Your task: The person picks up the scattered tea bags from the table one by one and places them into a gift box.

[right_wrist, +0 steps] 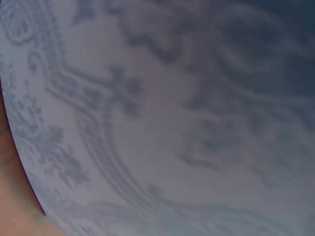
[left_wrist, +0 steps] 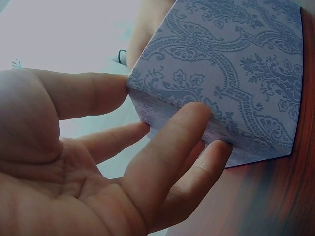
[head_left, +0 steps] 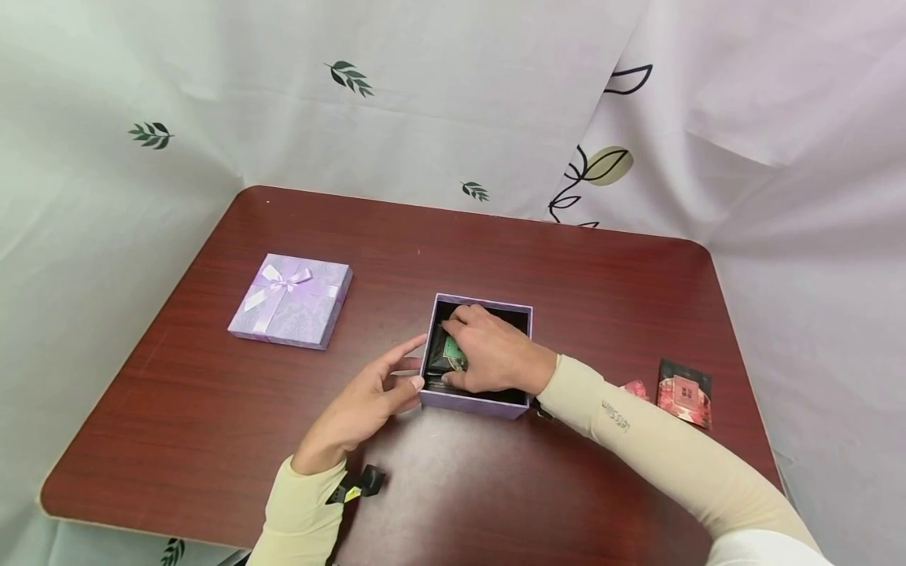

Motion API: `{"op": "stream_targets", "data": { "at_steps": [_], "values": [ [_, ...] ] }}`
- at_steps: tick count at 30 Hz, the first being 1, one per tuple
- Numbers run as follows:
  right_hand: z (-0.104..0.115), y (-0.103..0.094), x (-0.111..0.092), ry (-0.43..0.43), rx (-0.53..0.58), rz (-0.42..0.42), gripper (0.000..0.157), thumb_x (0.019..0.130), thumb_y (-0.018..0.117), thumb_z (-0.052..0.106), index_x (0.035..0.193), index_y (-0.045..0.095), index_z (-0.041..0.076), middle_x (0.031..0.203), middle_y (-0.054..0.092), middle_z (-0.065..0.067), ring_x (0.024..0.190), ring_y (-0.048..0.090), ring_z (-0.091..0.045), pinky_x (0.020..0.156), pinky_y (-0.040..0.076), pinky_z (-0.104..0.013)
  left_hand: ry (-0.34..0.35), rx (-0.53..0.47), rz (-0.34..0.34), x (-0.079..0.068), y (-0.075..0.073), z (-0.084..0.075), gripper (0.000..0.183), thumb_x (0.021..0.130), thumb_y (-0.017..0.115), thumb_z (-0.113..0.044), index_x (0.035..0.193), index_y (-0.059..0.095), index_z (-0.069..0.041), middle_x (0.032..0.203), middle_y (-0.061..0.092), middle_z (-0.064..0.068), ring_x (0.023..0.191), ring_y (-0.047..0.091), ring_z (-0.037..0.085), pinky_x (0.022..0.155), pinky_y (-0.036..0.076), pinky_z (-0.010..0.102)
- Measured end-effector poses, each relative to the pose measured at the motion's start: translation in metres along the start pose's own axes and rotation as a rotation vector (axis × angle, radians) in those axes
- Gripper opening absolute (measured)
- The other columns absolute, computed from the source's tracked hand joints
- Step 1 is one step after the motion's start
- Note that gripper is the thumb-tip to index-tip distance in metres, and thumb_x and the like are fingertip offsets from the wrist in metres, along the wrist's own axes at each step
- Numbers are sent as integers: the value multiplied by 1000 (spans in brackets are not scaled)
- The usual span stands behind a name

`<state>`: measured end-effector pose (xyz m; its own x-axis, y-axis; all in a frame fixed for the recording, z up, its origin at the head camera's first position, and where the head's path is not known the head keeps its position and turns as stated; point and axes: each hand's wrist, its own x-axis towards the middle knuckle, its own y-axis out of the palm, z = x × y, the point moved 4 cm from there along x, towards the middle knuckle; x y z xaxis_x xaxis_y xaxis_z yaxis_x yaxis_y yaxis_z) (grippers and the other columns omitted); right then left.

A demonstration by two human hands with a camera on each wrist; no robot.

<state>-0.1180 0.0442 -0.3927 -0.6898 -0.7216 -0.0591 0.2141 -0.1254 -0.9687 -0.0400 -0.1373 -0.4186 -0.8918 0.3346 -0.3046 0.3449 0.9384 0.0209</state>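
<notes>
Lying at the left of the head frame, a square, shallow lavender lid [head_left: 293, 303] carries a pale, glossy ribbon and bow. At centre, the rectangular box [head_left: 473, 404] has a black interior and lavender walls—a blue-grey scroll-and-floral pattern shows on them in the left wrist view. Inside, near its left wall, is a black packet [head_left: 447, 355] with a green label. At right are a red packet [head_left: 635, 388], partly covered by the cream sleeve [head_left: 637, 428], and a flat black-and-red packet [head_left: 685, 393].

The table [head_left: 396, 267] is dark red-brown, wood-grained and round-cornered. White cloth [head_left: 425, 118] printed with leaves surrounds it.

The left hand [head_left: 364, 405], lower centre, is spread, digits extended; thumb and fingertips touch the box's left side. The right hand [head_left: 488, 350], centre, reaches into the box, fingers and thumb curled about the black packet—the far fingertips are hidden.
</notes>
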Motion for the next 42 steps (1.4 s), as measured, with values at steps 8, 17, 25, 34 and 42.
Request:
{"op": "stream_targets", "data": {
  "at_steps": [8,17,25,34,42],
  "values": [
    [-5,-26,-18,21,93,-31,70,92,75,50,146,61,7,144,60,-7,130,57,-23,107,53,-41,17,4,1,0,-1,-2,65,106,57,-3,166,34,-15,151,48,32,130,61,40,99,59,39],
    [-30,-64,-56,29,157,-181,68,95,74,47,146,61,5,138,65,-6,128,61,-24,110,52,-48,19,0,-4,0,-3,-4,67,105,57,-1,166,34,-13,150,48,32,130,60,40,98,60,38],
    [-63,-78,-105,158,157,-256,64,97,74,44,146,60,6,141,65,-5,131,62,-26,111,50,-52,7,17,0,0,-3,-4,67,105,58,-3,166,34,-15,150,47,32,126,62,37,98,60,40],
    [-85,-69,-151,296,156,-229,62,100,71,44,147,59,6,142,62,-9,131,60,-32,108,48,-58,6,-3,-2,-1,-2,-3,67,105,58,-2,166,35,-15,149,47,32,128,61,37,98,60,38],
    [-100,-55,-187,404,132,-323,61,95,78,40,142,63,3,137,66,-14,117,65,-33,94,53,-56,-1,-10,1,1,0,-2,66,105,59,-2,166,35,-15,149,48,31,122,63,31,97,60,38]
  ]
}}
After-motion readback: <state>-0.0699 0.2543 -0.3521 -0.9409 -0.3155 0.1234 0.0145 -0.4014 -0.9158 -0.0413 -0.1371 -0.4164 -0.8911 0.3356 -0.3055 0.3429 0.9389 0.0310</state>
